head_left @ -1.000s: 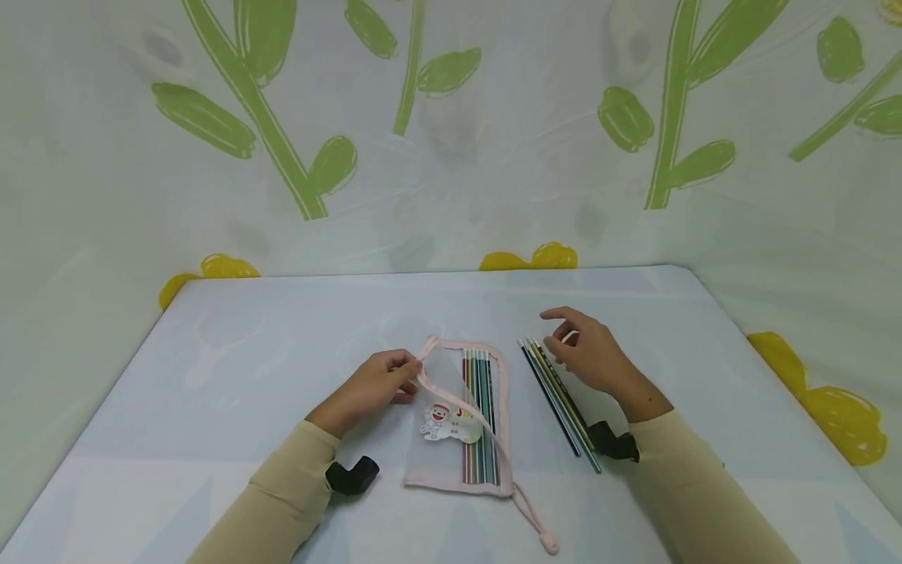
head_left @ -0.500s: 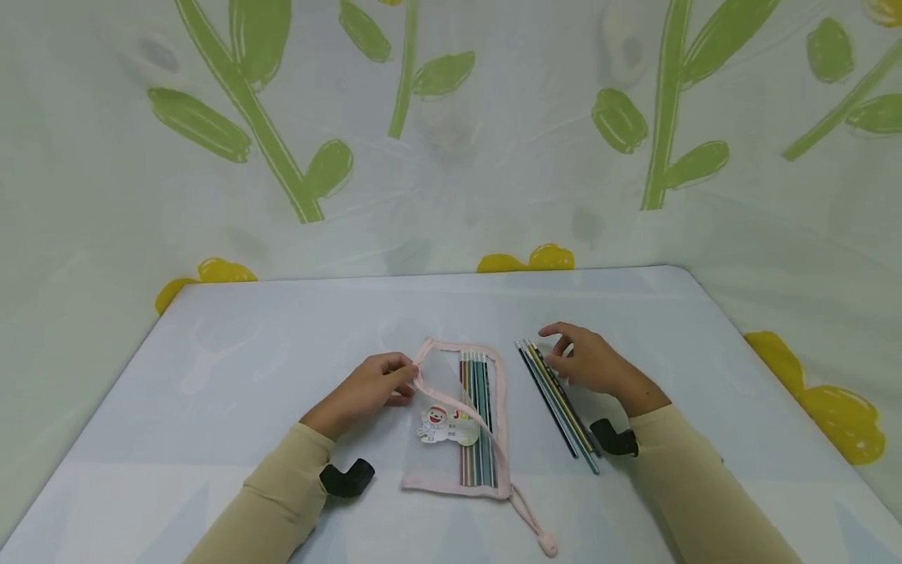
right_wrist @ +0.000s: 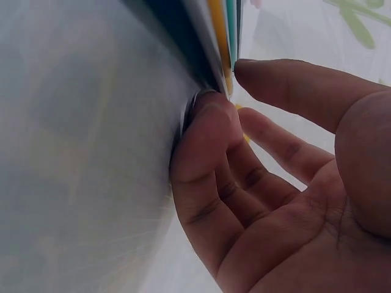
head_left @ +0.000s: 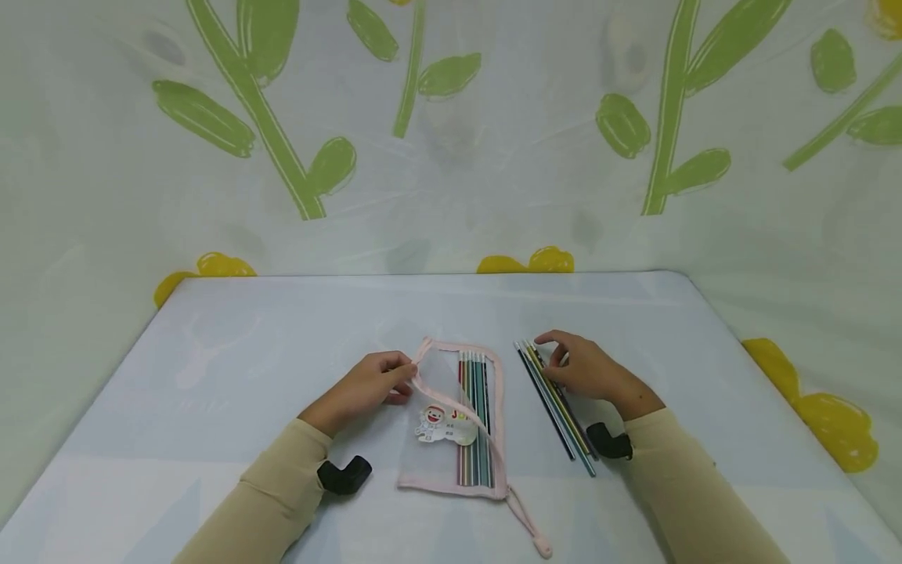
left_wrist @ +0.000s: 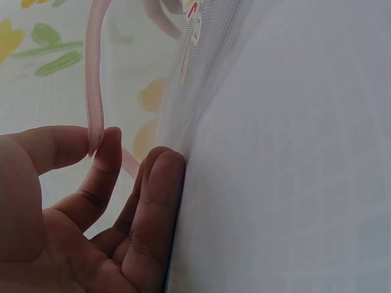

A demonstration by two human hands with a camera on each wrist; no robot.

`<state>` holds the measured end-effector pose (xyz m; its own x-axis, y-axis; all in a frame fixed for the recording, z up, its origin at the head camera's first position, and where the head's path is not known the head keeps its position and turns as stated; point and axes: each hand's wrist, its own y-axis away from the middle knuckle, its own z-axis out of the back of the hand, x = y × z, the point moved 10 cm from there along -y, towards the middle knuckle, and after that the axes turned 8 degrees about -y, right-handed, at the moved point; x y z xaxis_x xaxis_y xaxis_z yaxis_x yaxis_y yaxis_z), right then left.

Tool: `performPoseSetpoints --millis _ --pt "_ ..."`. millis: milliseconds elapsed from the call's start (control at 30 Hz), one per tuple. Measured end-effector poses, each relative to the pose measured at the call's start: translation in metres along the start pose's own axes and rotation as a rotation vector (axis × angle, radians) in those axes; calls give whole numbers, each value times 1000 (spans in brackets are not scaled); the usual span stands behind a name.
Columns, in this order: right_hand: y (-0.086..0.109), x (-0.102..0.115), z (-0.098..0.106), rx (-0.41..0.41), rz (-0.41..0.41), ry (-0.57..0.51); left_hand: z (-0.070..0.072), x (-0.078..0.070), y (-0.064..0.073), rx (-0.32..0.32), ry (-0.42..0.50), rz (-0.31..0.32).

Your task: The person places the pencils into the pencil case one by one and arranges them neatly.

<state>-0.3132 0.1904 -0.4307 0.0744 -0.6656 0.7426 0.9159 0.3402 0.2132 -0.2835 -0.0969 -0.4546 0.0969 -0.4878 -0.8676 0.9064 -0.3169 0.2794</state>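
A see-through mesh pencil case [head_left: 499, 407] with pink edging lies on the table, a row of pencils [head_left: 467, 462] visible inside it. My left hand [head_left: 366, 388] pinches the pink trim [left_wrist: 95, 79] at its upper left, between thumb and index finger, lifting the edge into a curve. To the right of the case lies a small bundle of loose pencils [head_left: 560, 415], dark, teal and yellow. Over their far ends is my right hand [head_left: 585, 368], fingers loosely bent. In the right wrist view its thumb [right_wrist: 275, 79] reaches the pencils' side and other fingertips rest low beside them.
A pink pull cord [head_left: 523, 521] with a toggle trails from the case's lower right corner. A cartoon label [head_left: 444, 425] sits on its front. The white table [head_left: 282, 313] ends at a wall [head_left: 521, 157] printed with leaves. Black wrist cameras [head_left: 345, 475] hang under both sleeves.
My right hand has come down and slightly left onto the far ends of the loose pencils, its index finger bending inward. The left hand keeps its pinch on the case's trim.
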Motion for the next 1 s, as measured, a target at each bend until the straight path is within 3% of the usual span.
performPoseSetpoints --millis 600,1000 --pt "-2 -9 4 43 -40 -42 1 1 -6 4 -12 0" --pt "-3 -8 3 56 -10 -43 1 1 -5 10 -13 -5"
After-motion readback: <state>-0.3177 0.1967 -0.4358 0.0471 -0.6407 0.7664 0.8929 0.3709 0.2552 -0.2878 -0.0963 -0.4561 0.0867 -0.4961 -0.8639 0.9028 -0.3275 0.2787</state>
